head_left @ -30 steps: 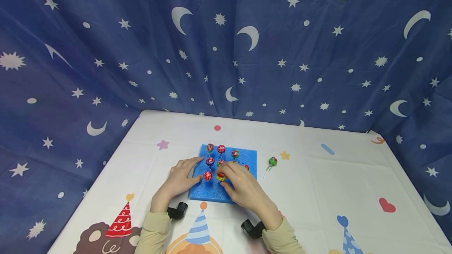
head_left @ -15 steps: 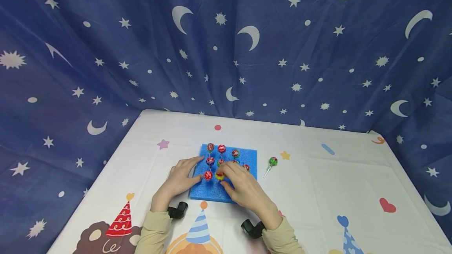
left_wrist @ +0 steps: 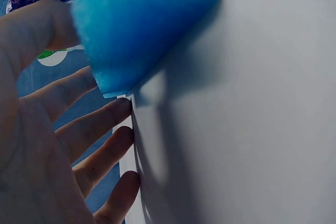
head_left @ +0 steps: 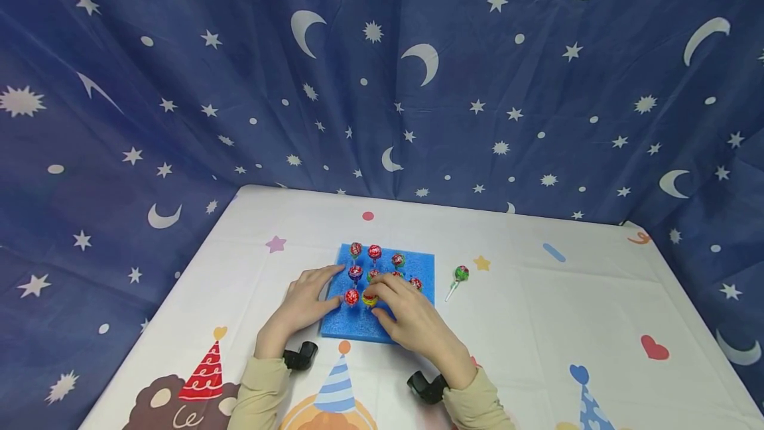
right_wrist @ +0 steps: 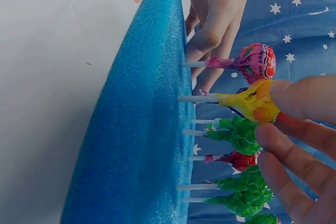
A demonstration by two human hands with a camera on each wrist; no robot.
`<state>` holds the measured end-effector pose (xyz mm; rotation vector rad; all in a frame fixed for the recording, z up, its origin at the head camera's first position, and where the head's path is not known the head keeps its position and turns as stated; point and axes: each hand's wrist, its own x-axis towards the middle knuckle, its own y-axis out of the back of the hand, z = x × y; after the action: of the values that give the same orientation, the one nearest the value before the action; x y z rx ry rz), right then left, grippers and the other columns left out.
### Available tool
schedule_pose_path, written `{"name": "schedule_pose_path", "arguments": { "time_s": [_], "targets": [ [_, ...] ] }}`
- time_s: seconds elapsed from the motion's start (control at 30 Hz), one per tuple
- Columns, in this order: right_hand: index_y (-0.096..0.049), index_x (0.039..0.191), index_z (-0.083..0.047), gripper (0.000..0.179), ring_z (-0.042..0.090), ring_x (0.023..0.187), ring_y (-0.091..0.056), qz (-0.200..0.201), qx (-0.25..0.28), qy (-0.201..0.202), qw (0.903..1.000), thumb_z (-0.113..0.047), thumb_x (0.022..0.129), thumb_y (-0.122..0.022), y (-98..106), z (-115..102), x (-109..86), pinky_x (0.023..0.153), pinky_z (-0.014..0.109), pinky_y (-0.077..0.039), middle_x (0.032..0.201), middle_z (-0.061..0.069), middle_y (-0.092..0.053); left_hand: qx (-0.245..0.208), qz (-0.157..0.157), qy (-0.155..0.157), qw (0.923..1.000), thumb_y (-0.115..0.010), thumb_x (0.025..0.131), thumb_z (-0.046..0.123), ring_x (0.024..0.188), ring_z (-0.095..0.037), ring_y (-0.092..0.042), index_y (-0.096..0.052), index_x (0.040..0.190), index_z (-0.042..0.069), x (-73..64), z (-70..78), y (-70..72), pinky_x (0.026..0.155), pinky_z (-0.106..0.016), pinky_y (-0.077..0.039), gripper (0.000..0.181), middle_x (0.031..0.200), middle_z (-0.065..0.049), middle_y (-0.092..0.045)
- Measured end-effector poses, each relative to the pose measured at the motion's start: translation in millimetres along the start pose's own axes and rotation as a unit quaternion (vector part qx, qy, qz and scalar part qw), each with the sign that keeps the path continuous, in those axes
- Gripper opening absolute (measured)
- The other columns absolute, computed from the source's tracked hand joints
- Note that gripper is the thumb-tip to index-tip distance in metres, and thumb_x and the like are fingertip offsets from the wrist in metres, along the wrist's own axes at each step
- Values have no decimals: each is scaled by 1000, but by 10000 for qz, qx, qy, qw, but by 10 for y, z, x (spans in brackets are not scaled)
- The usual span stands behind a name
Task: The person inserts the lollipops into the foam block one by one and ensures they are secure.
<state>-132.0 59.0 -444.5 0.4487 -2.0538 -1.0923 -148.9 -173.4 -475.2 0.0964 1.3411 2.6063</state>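
A blue foam board lies on the table, with several wrapped lollipops standing upright in it on white sticks. My right hand pinches the yellow-wrapped lollipop by its head between thumb and fingertips. That lollipop's stick meets the foam, beside a pink-and-red lollipop in the near row. My left hand rests at the board's left edge with fingers spread, its thumb near the pink-and-red lollipop. In the left wrist view, fingertips touch the tablecloth below a corner of the foam.
To the right of the board, a loose green-and-red lollipop lies on the white printed tablecloth. A dark blue curtain with moons and stars hangs behind the table. Black wrist cameras sit on both wrists.
The head of the yellow lollipop has shifted slightly left, towards the pink-and-red one, with my right fingertips on it. My left hand has stayed in place.
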Motion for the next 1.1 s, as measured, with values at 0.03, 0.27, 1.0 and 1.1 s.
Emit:
{"name": "schedule_pose_path", "arguments": {
  "time_s": [0.03, 0.27, 1.0, 1.1],
  "targets": [
    [-65, 108, -16, 28, 16, 111, -61, 0, -17, -6, 10000, -10, 82, -75, 5, 0, 0, 94, 35, -52, 116, 1, -64, -11, 0, 2, 10000, -62, 89, 26, 136, -37, -36, -45, 143, 16, 1, 2, 1, 105, -62, -29, 58, 148, -12, -45],
    [-66, 108, -17, 29, 16, 112, -60, 1, -121, -43, 9999, -12, 81, -76, 43, -4, 6, 93, 37, -52, 117, 2, -64, 18, 10, 4, 10000, -62, 89, 26, 136, -37, -36, -45, 144, 16, 14, 1, -1, 105, -61, -29, 58, 149, -11, -45],
    [-66, 110, -18, 29, 12, 106, -60, 90, -331, -125, 9993, -20, 82, -75, 249, -11, -11, 91, 33, -51, 111, -6, -66, 30, -11, 43, 10000, -62, 88, 25, 137, -38, -35, -45, 143, 16, -4, 7, -4, 105, -62, -29, 58, 149, -12, -44],
    [-66, 111, -18, 30, 12, 107, -60, 134, -340, -153, 9992, -19, 82, -75, 286, -1, -21, 92, 33, -51, 112, -7, -66, 13, -7, 56, 10000, -62, 88, 25, 137, -37, -34, -45, 143, 16, -3, 1, -6, 105, -61, -28, 58, 149, -12, -44]
  ]
}}
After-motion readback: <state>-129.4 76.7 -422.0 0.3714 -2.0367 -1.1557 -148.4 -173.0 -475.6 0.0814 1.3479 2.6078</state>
